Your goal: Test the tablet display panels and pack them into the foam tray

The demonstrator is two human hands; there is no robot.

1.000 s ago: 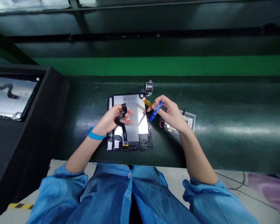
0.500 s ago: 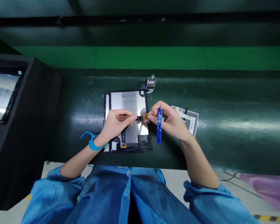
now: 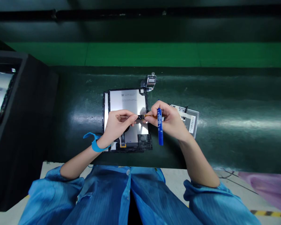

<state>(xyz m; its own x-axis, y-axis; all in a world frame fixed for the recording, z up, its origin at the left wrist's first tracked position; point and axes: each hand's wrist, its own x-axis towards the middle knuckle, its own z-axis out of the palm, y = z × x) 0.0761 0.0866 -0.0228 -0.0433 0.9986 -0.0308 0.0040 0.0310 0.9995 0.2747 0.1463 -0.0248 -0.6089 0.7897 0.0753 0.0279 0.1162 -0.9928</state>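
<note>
the left hand [image 3: 119, 124] pinches the end of a black flex cable [image 3: 140, 117] between thumb and fingertips, pressed close together; the right hand [image 3: 167, 120] pinches an orange ribbon [image 3: 149, 116] the same way, coming in from three o'clock; the two ends meet in the gap between the hands, though i cannot tell whether they are joined; a blue pen-like stick [image 3: 160, 126] is also tucked in the right hand's fingers, its lower end pointing to six o'clock.

the meeting point sits above a silver-backed panel [image 3: 128, 104] lying flat on the dark green table [image 3: 224, 100]; a second black strip with an orange tip [image 3: 123, 145] rests near the panel's six o'clock edge; with the panel as the dial's centre, a metal counter [image 3: 150, 82] stands at one o'clock, just beside its corner; a flat part with a white label [image 3: 192, 124] lies at three o'clock, half behind the right hand; a black stand [image 3: 18, 93] with another screen [image 3: 0, 90] is well apart at nine o'clock; a blue wristband [image 3: 97, 146] circles the left wrist, its loose end towards ten o'clock.
</note>
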